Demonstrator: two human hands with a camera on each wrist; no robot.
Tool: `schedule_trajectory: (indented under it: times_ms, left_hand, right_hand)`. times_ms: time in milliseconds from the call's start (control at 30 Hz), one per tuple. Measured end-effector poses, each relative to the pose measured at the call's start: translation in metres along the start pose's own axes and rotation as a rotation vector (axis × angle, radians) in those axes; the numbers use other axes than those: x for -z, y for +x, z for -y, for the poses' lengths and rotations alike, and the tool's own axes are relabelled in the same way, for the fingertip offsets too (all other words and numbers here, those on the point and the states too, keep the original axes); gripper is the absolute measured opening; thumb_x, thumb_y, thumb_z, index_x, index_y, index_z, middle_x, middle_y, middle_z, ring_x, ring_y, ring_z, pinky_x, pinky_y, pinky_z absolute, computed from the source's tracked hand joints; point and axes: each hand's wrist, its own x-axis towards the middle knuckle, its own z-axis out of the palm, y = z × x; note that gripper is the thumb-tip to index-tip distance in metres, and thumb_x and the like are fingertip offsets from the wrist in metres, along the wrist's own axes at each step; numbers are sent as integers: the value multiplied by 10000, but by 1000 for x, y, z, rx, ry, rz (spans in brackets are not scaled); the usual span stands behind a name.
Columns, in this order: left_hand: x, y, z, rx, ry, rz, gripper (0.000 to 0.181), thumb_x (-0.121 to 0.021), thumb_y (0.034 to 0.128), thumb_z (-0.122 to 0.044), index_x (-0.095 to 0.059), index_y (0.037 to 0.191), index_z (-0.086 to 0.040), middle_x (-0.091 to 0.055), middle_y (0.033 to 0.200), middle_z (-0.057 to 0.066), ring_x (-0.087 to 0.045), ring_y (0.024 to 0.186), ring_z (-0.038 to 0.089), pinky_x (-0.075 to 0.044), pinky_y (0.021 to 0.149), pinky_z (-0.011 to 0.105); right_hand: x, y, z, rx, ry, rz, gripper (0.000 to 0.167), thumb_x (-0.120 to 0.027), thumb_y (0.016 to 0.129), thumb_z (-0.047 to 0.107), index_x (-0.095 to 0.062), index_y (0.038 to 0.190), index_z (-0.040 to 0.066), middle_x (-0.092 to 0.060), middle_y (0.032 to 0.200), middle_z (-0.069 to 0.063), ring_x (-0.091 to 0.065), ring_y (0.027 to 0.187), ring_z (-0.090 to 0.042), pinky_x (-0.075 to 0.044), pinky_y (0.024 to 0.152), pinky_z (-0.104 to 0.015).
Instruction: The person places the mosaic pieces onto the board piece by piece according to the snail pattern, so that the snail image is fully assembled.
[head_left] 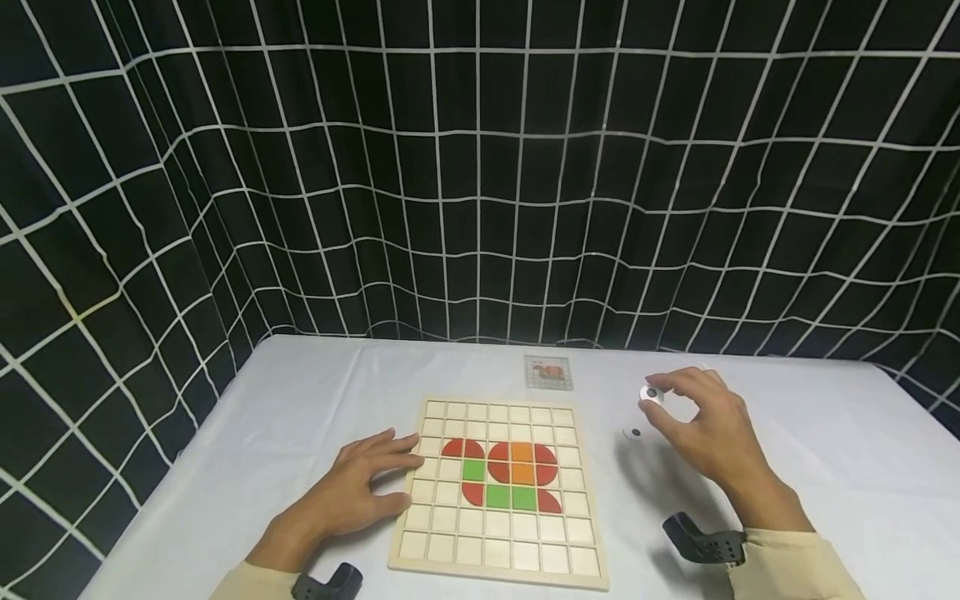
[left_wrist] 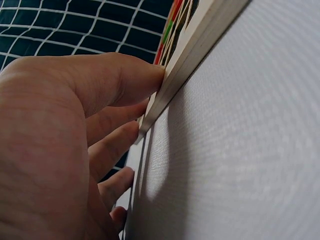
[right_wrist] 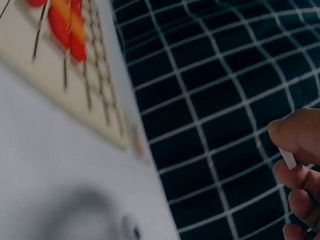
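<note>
A white disc with a dark centre dot [head_left: 651,394] is pinched between thumb and fingers of my right hand [head_left: 708,429], held above the table; in the right wrist view only the thin edge of the disc [right_wrist: 287,158] shows. A second white dotted piece [head_left: 632,433] lies on the table below that hand. My left hand [head_left: 360,487] touches the left edge of a wooden grid board [head_left: 450,546] with its fingers spread. On the board, red [head_left: 498,473], orange [head_left: 522,473] and green tiles [head_left: 498,497] form a figure.
A small clear card [head_left: 549,372] with a printed gridded picture lies behind the board. White cloth covers the table [head_left: 315,392]. A black curtain with a white grid [head_left: 480,167] rises behind and beside it.
</note>
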Motion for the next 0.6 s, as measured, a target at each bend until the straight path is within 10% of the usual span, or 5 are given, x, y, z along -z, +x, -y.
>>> schedule_trajectory:
  times_ms: [600]
  left_hand:
    - [2, 2, -3, 31, -3, 5, 426, -715, 781, -231, -687, 1203, -173, -500, 1415, -27, -296, 1387, 285, -145, 1108, 551]
  right_hand:
    - [5, 32, 67, 153, 140, -51, 318, -794, 698, -11, -724, 1007, 21, -668, 922, -2, -537, 908, -162, -410, 741, -271]
